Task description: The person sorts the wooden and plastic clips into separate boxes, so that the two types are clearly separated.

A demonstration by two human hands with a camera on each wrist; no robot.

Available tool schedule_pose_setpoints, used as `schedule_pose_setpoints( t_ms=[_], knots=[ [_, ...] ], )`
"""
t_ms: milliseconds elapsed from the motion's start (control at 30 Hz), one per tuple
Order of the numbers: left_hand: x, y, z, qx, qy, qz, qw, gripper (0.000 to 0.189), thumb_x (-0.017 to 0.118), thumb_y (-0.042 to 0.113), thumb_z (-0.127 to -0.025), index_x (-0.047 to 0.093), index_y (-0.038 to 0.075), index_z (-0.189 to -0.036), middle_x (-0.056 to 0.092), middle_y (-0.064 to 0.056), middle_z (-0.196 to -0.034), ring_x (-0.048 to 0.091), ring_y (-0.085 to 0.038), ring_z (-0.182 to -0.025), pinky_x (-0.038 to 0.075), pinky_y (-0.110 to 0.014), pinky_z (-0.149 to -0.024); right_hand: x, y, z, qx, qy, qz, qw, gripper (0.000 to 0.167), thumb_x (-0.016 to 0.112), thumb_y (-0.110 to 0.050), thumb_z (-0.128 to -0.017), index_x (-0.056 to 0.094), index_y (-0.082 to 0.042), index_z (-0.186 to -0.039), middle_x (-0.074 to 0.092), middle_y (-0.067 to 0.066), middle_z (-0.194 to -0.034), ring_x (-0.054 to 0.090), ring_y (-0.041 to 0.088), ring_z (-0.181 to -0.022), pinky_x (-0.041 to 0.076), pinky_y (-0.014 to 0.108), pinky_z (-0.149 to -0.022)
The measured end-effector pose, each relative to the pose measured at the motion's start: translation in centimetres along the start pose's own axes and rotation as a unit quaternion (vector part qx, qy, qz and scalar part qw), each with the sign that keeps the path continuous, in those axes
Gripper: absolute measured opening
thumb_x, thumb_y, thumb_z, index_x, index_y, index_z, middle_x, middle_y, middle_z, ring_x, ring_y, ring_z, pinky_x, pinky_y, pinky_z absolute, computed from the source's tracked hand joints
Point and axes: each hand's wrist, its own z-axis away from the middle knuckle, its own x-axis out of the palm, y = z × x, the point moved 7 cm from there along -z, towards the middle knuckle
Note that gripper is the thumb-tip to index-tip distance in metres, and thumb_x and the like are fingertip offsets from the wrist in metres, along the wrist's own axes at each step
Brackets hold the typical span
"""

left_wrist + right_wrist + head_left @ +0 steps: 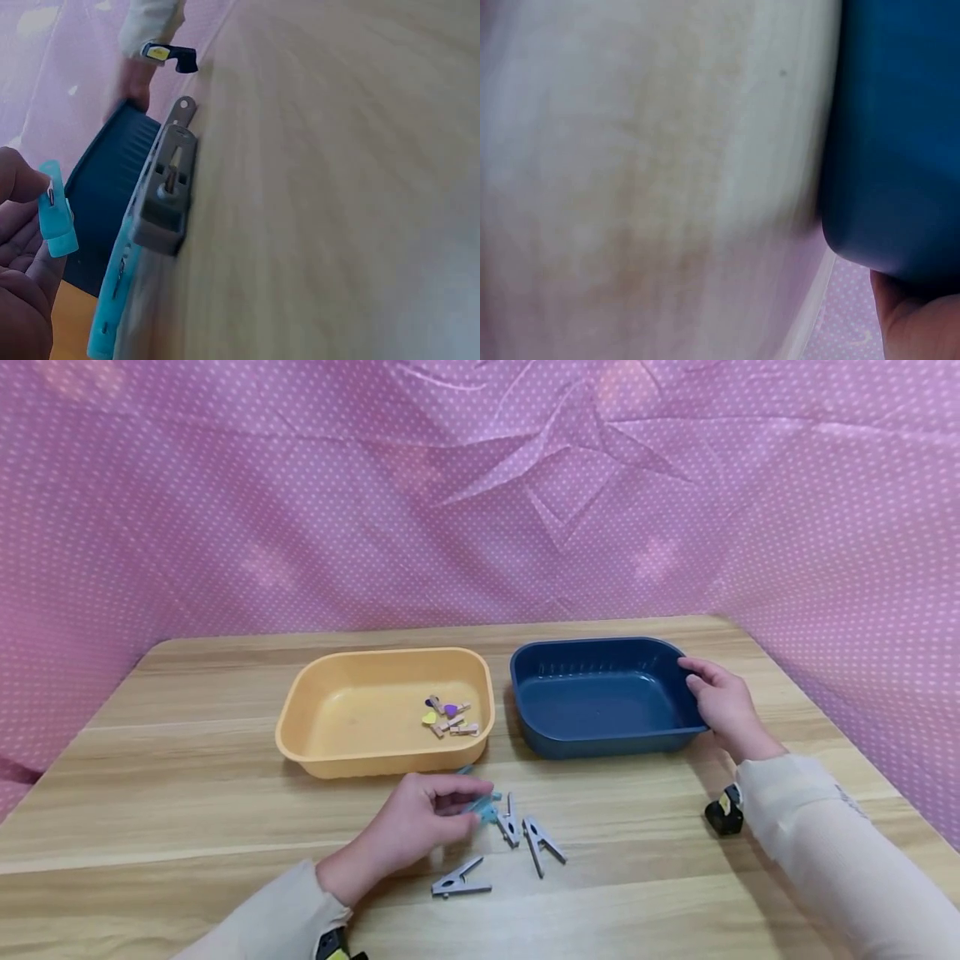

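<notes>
My left hand pinches a teal plastic clothespin between thumb and fingers, just in front of the yellow basin. Beside those fingertips, another teal clothespin lies on the table along with a grey clothespin. Two more grey ones, a right-hand clothespin and a nearer clothespin, rest close by. At the right end of the dark blue basin, my right hand grips the rim. The blue basin holds nothing visible.
Several small wooden clothespins with coloured hearts lie at the right side inside the yellow basin. Both basins stand side by side on a wood-grain table. A pink dotted cloth hangs behind and around it.
</notes>
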Motion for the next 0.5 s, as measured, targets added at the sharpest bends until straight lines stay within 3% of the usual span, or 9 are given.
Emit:
schedule_pose_setpoints(
  t_ms=[367,500],
  knots=[
    [0.0,2.1,-1.3,0.034,0.045,0.024,0.9981,0.035,0.067,0.002,-0.080,0.064,0.002,-0.115,0.064,-0.013,-0.116,0.062,-0.020,-0.103,0.052,-0.022,-0.086,-0.1,0.1,0.1,0.003,0.004,0.006,1.0000,0.044,0.027,-0.014,-0.101,0.031,-0.003,-0.143,0.024,0.018,-0.150,0.021,0.035,-0.137,0.022,0.052,-0.111],
    [0.0,2.7,-1.9,0.033,0.060,0.037,0.9970,0.036,0.067,0.004,-0.082,0.063,0.003,-0.117,0.064,-0.011,-0.117,0.061,-0.019,-0.102,0.052,-0.022,-0.085,-0.1,0.0,0.0,0.001,0.007,0.007,1.0000,0.044,0.028,-0.013,-0.101,0.033,-0.003,-0.142,0.024,0.018,-0.150,0.020,0.035,-0.137,0.021,0.052,-0.112]
  ],
)
